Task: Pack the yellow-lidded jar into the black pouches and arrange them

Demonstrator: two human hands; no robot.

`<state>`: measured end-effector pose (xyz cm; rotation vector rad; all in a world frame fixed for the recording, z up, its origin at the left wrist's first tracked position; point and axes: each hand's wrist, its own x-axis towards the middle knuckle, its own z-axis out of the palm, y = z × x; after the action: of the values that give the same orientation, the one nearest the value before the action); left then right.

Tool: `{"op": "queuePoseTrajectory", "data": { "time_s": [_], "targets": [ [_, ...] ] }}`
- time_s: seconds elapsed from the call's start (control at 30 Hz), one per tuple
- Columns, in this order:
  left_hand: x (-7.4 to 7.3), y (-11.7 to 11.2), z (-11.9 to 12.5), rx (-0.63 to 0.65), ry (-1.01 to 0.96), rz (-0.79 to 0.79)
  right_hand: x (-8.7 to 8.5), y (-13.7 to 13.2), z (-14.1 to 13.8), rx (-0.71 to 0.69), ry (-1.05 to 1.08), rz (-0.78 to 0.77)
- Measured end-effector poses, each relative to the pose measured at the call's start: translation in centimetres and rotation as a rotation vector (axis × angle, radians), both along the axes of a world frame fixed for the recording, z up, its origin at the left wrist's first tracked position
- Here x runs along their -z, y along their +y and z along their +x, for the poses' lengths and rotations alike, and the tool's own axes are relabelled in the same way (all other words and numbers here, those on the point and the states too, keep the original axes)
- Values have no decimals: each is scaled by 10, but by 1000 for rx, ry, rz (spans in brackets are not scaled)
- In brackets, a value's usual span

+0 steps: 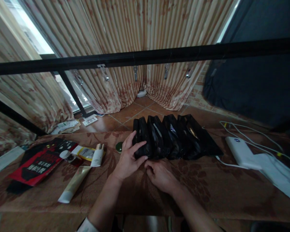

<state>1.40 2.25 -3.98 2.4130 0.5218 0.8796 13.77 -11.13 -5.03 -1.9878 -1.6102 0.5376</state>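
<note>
A row of several black glossy pouches [176, 137] stands side by side on a brown patterned tablecloth [207, 190]. My left hand [128, 159] wraps round the leftmost black pouch [142, 137], thumb on its near side and fingers across its left face. My right hand [160, 175] rests just below the row with its fingers curled toward the pouch's bottom edge; what they grip, if anything, is hidden.
Left of my hands lie a cream tube [74, 183], a white tube [97, 155], a small yellow packet [85, 152], a green round lid [119, 147] and a red and black bag [39, 162]. A white power bank [241, 152] with cables lies at the right. A black bar [145, 58] crosses overhead.
</note>
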Motion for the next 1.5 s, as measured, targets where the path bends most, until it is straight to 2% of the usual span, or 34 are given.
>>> {"op": "queuePoseTrajectory", "data": {
  "time_s": [0.17,0.4,0.6,0.83,1.0,1.1,1.23,1.33,1.4,1.43,1.5],
  "targets": [
    [4,-4,-1,7,-1,12,-2,-1,-1,-33,-40,-5],
    [4,-7,-5,-2,-44,26,13,2,-5,-91,-139,-23],
    [5,-5,-12,-38,-84,19,14,5,-12,-145,-155,-83],
    [3,-6,-14,-56,-77,28,25,8,-17,-156,2,-106],
    [0,-6,-18,-84,-113,23,29,9,-18,-178,-11,-85],
    [-6,-6,-23,-143,-169,2,33,9,-15,-172,-30,-110],
    [-21,-7,-44,-287,-383,-20,44,12,-11,-172,-73,-176],
    [-31,-3,-90,-471,-536,0,54,14,-10,-207,-85,-167],
    [-32,5,-139,-723,-570,38,61,14,-10,-228,-79,-118],
    [-31,11,-168,-910,-530,12,64,14,-11,-233,-77,-89],
    [-28,26,-225,-1338,-319,-116,68,14,-12,-238,-83,-48]
  ]
}}
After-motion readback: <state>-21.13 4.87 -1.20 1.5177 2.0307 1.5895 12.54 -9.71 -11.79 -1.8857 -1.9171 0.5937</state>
